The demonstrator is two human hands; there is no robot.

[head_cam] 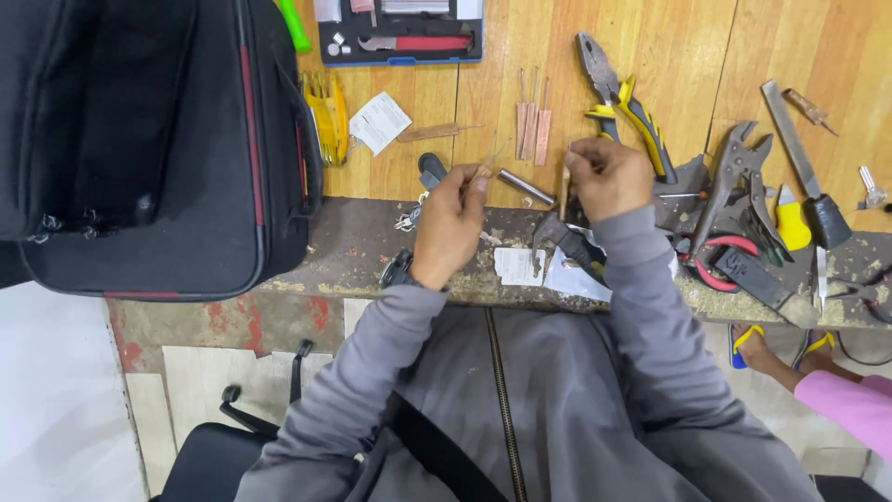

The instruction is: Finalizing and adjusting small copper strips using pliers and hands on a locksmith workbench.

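Fingers of your left hand pinched a thin pick, your right hand clamped a wood-handled tool, both raised left of the yellow-handled pliers for close alignment.

The tabletop is pale, striped wood with a grimy grey-brown front edge. The bag is black with thin red piping. The pliers have yellow-and-black handles; the locking pliers are dull grey steel. The sleeves are plain grey. A tool case is blue-rimmed.
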